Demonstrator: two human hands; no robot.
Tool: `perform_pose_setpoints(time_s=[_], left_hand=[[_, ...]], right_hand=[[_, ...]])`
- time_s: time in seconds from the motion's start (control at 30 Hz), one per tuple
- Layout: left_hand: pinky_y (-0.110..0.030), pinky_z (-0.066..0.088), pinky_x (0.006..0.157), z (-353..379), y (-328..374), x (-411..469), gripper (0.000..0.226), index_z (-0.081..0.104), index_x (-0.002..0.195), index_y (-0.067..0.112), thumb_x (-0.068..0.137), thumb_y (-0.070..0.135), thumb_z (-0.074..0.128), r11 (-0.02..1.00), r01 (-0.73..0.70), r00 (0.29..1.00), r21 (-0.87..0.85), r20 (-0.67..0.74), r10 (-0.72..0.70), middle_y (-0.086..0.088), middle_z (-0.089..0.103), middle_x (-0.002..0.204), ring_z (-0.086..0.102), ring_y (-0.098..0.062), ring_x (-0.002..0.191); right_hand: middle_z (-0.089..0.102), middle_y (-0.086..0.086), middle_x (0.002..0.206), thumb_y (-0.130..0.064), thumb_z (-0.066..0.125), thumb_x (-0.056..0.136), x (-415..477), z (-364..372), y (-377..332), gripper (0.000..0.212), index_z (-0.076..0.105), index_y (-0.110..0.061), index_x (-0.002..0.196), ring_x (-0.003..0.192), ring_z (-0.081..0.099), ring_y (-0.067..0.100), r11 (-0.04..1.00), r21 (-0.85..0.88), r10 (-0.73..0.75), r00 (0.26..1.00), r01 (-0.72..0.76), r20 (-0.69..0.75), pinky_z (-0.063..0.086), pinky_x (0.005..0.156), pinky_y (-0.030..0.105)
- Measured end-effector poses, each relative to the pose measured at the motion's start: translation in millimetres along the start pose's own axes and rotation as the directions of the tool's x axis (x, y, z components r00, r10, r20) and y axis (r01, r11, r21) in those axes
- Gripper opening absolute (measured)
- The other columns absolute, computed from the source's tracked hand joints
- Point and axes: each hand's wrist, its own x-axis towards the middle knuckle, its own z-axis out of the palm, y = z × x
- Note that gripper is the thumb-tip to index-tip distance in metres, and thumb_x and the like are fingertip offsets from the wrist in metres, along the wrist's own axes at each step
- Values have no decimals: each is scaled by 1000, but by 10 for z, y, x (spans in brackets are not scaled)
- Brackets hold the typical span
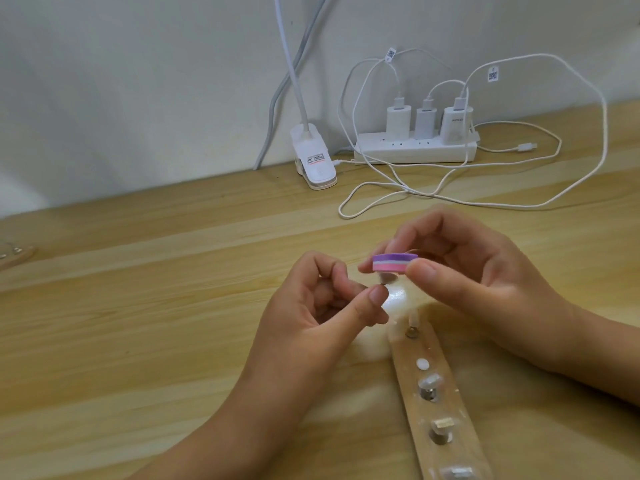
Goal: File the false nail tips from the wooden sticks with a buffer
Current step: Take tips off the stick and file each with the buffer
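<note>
My right hand (460,271) pinches a small purple, white and pink buffer block (497,263) between thumb and fingers, held flat above the table. Just under the buffer, my left hand (311,306) pinches a small clear false nail tip on a metal holder (487,281) between thumb and forefinger; the tip is mostly hidden. A wooden stick (446,410) lies on the table below my hands, running toward the bottom right, and carries several clear nail tips (429,382) on metal studs.
White filing dust (374,344) lies on the wooden table beside the stick's top end. A power strip (415,152) with three chargers and looping white cables (433,197) sits at the back. A white clip lamp base (72,161) stands left of it. Another wooden stick (14,258) shows at the far left.
</note>
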Motion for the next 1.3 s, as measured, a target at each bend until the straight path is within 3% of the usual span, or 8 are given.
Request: perform_pose_setpoints(time_s=[0.33, 0.43, 0.53, 0.63, 0.93, 1.03, 1.13, 1.3], left_hand=[[-16, 51, 68, -5, 2, -7, 27, 48, 75, 21, 77, 22, 75, 1000, 10, 1000, -14, -15, -10, 0, 69, 69, 67, -9, 67], [-16, 51, 68, -4, 10, -5, 24, 50, 75, 25, 78, 21, 74, 1000, 10, 1000, -11, -4, -10, 2, 68, 69, 68, -9, 68], [-15, 51, 67, -6, 14, -10, 25, 50, 77, 22, 78, 20, 75, 1000, 4, 1000, -16, -11, -4, 1, 67, 68, 67, -9, 67], [-15, 51, 68, -1, 20, -3, 23, 52, 80, 23, 77, 22, 75, 1000, 8, 1000, -14, -19, -9, 5, 66, 67, 67, -9, 67], [-17, 53, 71, -14, 23, -6, 7, 68, 82, 29, 77, 28, 72, 998, -6, 1000, 70, -6, 7, 3, 71, 70, 67, -7, 69], [-16, 51, 69, -13, 30, -5, 7, 70, 80, 26, 76, 28, 74, 998, 0, 1000, 56, 1, 0, 0, 72, 72, 67, -6, 68], [-15, 51, 68, -11, 29, -9, 10, 70, 79, 22, 75, 29, 76, 998, 3, 1000, 57, -4, -3, 0, 71, 70, 67, -6, 69], [-12, 48, 65, 0, 20, 2, 11, 69, 78, 19, 74, 29, 72, 999, 18, 1000, 42, -13, -18, -2, 72, 69, 67, -6, 69]], right_hand=[[74, 6, 105, -37, 68, 87, 9, -2, 17, 32, 58, -9, 100, 103, 69, 21, 997, 25, 70, 997, -70, 12, 50, 94, 51], [73, 7, 106, -32, 65, 89, 6, -1, 13, 27, 58, -9, 101, 108, 68, 20, 1000, 16, 19, 1000, -19, 11, 51, 95, 39], [74, 7, 105, -32, 68, 87, 17, -11, 29, 30, 57, -7, 100, 101, 70, 20, 997, 48, 62, 998, -64, 29, 53, 92, 40], [73, 10, 105, -28, 63, 88, 5, -20, 11, 21, 58, -11, 98, 103, 70, 19, 998, 46, -49, 996, 52, -69, 52, 88, 28], [74, 3, 102, -32, 68, 86, 8, 1, 1, 23, 59, -15, 100, 100, 69, 12, 998, 56, -18, 1000, 19, -8, 51, 84, 23], [73, 7, 104, -33, 62, 87, -2, -3, 7, 19, 60, -17, 97, 103, 69, 20, 998, 46, -46, 996, 49, -74, 51, 88, 25], [74, 4, 96, -37, 64, 87, 12, 13, 10, 20, 61, -19, 95, 93, 69, 11, 1000, 20, 18, 1000, -18, -11, 52, 80, 25], [72, 7, 102, -38, 63, 90, 7, 13, 9, 24, 60, -16, 100, 102, 68, 21, 1000, -2, -14, 1000, 14, 2, 51, 90, 34]])
